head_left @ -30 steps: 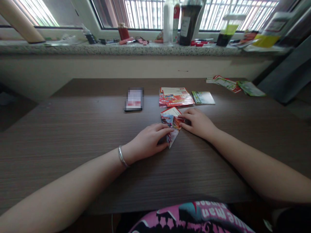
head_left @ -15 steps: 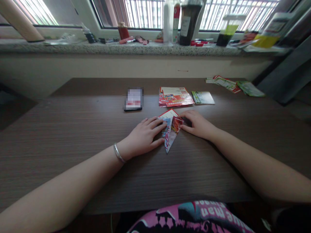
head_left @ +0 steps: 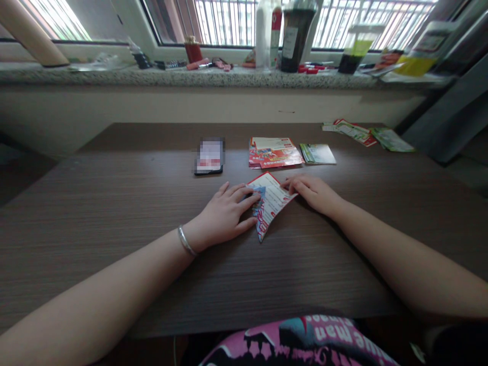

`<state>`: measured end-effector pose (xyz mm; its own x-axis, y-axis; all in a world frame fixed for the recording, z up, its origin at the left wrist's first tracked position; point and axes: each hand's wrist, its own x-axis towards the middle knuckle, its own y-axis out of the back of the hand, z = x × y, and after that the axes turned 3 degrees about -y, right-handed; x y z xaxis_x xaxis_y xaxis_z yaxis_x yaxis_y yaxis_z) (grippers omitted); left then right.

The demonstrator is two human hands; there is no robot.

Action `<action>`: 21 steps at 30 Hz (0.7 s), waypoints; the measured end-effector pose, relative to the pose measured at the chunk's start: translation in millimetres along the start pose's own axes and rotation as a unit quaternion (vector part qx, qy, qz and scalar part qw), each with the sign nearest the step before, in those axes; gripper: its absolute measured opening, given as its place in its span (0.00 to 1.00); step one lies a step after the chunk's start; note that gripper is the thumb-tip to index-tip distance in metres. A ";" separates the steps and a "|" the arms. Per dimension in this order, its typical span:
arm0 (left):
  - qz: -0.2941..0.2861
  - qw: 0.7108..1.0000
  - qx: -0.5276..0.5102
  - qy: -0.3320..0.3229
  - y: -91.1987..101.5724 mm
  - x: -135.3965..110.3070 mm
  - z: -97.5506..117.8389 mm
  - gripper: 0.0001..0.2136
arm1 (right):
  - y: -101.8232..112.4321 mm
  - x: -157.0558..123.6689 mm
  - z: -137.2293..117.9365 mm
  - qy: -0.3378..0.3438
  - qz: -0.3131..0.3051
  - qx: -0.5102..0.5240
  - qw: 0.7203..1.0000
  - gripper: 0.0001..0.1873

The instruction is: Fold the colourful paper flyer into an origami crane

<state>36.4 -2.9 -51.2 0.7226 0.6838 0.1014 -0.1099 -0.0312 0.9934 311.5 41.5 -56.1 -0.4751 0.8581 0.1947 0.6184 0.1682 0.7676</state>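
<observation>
Mid-frame, the left hand (head_left: 229, 211), fingers spread wide, hid part of the folded paper (head_left: 273, 197); the right hand (head_left: 314, 194) curled at its right corner, grip too obscured to tell.

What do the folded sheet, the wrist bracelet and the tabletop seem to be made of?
Folded sheet: printed paper or thin card, judging by its crease and thin edges; gloss unclear.
Bracelet: probably polished silvery metal, from its grey colour and bright highlight.
Tabletop: brown, satin, with streaky grain; wood or wood-look laminate, can't tell which.
</observation>
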 end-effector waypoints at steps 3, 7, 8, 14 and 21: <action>0.004 1.000 -0.003 -0.005 -0.9 0.2 -1.3 0.25 | 1.8 -0.5 -1.4 0.005 -0.008 -0.010 1.000 0.15; 0.013 1.000 -0.009 -0.004 -3.0 -0.1 -2.5 0.25 | 1.6 -0.2 -1.3 0.070 -0.027 -0.047 0.996 0.06; 0.015 1.000 -0.012 -0.002 -3.4 -0.1 -2.6 0.26 | 1.1 0.0 -0.9 0.092 -0.036 -0.062 0.993 0.05; 0.046 0.999 -0.012 0.017 -2.2 0.5 -2.3 0.23 | -2.9 0.4 1.0 0.133 -0.060 -0.101 0.984 0.15; 0.060 0.997 -0.016 0.044 -4.6 0.7 -4.9 0.24 | -7.6 -3.6 -4.7 0.167 -0.116 -0.126 0.971 0.18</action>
<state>34.0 1.2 -56.0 0.6405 0.7376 0.2138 -0.2146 -0.0954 0.9720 305.5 34.9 -59.7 -0.7854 0.5995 0.1540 0.3177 0.1769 0.9316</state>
